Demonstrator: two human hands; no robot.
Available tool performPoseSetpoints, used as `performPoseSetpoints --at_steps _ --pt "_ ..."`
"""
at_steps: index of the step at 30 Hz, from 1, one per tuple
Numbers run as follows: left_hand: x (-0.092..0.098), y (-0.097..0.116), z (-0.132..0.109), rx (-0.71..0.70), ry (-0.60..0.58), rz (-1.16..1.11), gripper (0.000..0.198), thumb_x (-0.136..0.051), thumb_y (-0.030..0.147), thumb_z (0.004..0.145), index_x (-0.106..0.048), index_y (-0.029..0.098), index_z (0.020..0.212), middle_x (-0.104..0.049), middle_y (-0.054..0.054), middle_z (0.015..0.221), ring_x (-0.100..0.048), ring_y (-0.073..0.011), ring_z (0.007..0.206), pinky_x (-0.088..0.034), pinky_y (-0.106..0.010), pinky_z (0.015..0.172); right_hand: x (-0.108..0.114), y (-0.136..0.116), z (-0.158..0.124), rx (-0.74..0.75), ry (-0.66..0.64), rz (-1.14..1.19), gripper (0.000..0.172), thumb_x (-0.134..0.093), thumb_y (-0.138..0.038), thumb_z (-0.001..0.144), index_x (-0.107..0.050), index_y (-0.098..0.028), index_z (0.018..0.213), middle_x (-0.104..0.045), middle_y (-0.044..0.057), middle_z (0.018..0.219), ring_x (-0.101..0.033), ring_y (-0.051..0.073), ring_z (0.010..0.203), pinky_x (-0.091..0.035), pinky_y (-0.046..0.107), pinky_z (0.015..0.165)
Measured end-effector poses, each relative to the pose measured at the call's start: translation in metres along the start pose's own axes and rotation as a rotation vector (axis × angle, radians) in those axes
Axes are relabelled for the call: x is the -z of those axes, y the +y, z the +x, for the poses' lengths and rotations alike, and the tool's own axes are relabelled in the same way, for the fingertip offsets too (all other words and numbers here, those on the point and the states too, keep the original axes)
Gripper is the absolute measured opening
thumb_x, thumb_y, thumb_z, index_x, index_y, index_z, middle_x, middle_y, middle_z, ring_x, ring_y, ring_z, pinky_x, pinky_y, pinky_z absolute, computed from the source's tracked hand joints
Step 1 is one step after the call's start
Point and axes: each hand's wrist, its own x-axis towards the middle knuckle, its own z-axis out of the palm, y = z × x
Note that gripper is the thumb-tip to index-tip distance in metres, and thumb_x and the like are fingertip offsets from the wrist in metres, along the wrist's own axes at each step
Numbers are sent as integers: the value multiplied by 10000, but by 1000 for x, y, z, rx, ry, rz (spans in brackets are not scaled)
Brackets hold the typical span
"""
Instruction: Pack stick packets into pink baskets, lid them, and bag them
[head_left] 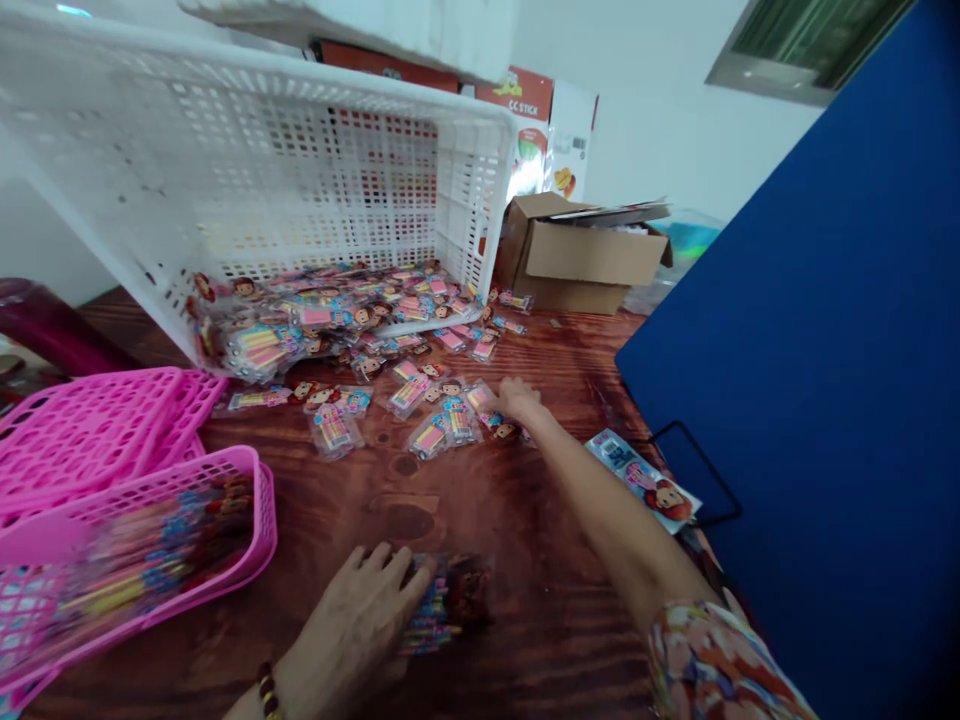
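Observation:
My left hand [360, 615] lies on a small stack of clear packets [448, 605] near the front of the wooden table [480, 500], its fingers curled over the stack's left end. My right hand [517, 398] is stretched far forward and rests with its fingers down on loose packets [442, 415] spread over the tabletop. Each packet holds coloured sticks and a cartoon figure. Many more packets spill from a tipped white plastic crate [247, 170] at the back.
Pink baskets [150, 510] at the left hold more packets. A cardboard box [581, 255] stands at the back right. A blue panel [825, 350] walls off the right side, with one larger packet [645, 480] lying beside it. A dark red container [45, 325] sits far left.

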Motion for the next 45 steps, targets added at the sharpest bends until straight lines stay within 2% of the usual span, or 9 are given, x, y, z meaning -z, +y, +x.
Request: performPoseSetpoints --at_steps 5,9,12,16,21,27,32,37,45 --pt "4 3 -4 63 -61 -10 723 -688 298 685 -457 272 1370 -579 -110 1206 -524 -329 1083 -424 -515 936 -17 -1 11 4 -36 78 467 -728 -356 775 -611 -161 1183 -651 170 1212 -610 287 1131 -474 379 883" --pt "8 4 -5 62 -63 -45 715 -689 291 682 -467 256 1361 -587 -106 1187 -526 -328 1061 -428 -518 923 -2 12 8 159 -5 170 501 -651 -263 834 -512 -158 1303 -662 93 1192 -633 190 1021 -486 269 814" --pt "4 2 -6 50 -51 -71 737 -702 310 675 -456 255 1367 -582 -106 1192 -522 -331 1056 -425 -524 916 15 10 0 492 -76 125 477 -659 -219 813 -548 -205 1276 -677 34 1138 -623 186 1010 -471 274 849" --pt "-7 -2 -7 42 -4 -88 749 -686 308 688 -422 269 1388 -572 -102 1194 -514 -325 1062 -408 -520 925 15 -16 -8 898 -186 -269 485 -605 -120 815 -577 -273 1275 -674 46 1152 -585 228 1114 -414 380 972" --pt "-13 -4 -7 20 32 -108 756 -700 338 693 -412 266 1388 -563 -94 1183 -507 -310 1053 -391 -498 935 -4 -30 -8 969 -76 -420 362 -467 -101 913 -617 -225 1219 -651 101 1142 -534 219 1164 -362 393 1016" --pt "-9 -3 -8 17 30 -133 775 -734 369 691 -406 270 1387 -563 -89 1158 -504 -299 1041 -382 -482 936 6 -4 -19 975 175 -538 246 -549 -235 899 -627 -169 1123 -600 147 1167 -487 286 1139 -258 486 1039" --pt "-5 -3 -9 6 37 -144 766 -749 350 688 -420 248 1372 -568 -93 1153 -501 -289 1046 -381 -464 940 39 -5 -23 807 101 -434 165 -551 -205 880 -589 -169 1037 -683 94 978 -571 253 987 -220 505 1023" --pt "0 -3 -8 11 3 -131 807 -767 359 669 -414 240 1384 -568 -97 1172 -504 -303 1047 -392 -486 932 26 -49 -22 977 -225 -381 404 -576 -221 865 -522 -245 1265 -653 75 1184 -583 243 1081 -350 404 945" --pt "5 -2 -5 32 -57 -135 799 -746 357 688 -415 234 1405 -564 -102 1208 -498 -314 1078 -381 -506 969 -18 -82 -18 1111 -62 -550 296 -642 -269 822 -628 -172 1101 -564 165 1272 -475 327 1209 -361 445 974"
